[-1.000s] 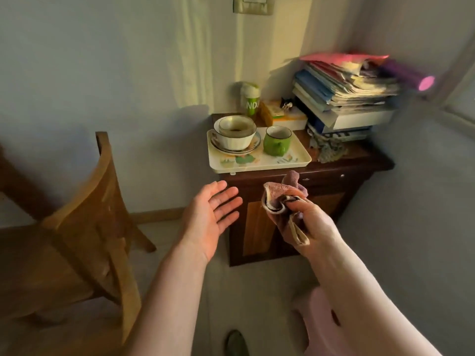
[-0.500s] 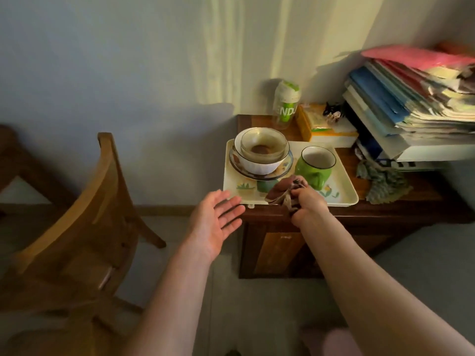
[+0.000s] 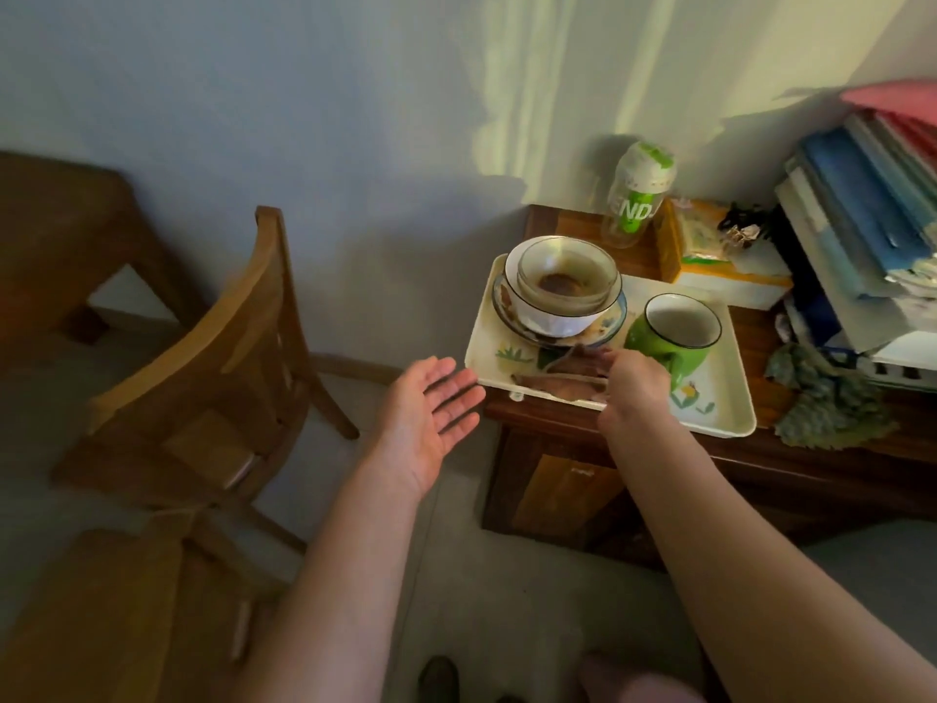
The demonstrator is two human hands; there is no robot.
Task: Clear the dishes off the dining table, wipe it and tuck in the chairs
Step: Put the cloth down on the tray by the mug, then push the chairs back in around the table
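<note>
A cream tray (image 3: 730,403) sits on a small dark wooden cabinet (image 3: 557,489). It carries a stack of bowls on a plate (image 3: 563,291) and a green mug (image 3: 674,332). A brownish wiping cloth (image 3: 557,380) lies crumpled at the tray's front edge. My right hand (image 3: 634,388) is on it, fingers curled down and gripping the cloth. Held palm up just left of the tray, my left hand (image 3: 431,413) has straight fingers and nothing in it. A wooden chair (image 3: 228,347) stands to the left.
On the cabinet behind the tray are a green-labelled bottle (image 3: 639,195), a tissue box (image 3: 725,266), a pile of books (image 3: 872,220) and a crumpled green cloth (image 3: 831,398). Wooden furniture (image 3: 56,230) fills the far left. A pink stool (image 3: 639,687) is at my feet.
My right hand has carried the cloth up from in front of the cabinet and lowered it onto the tray's front edge. The view has moved closer. My left hand has stayed level and empty.
</note>
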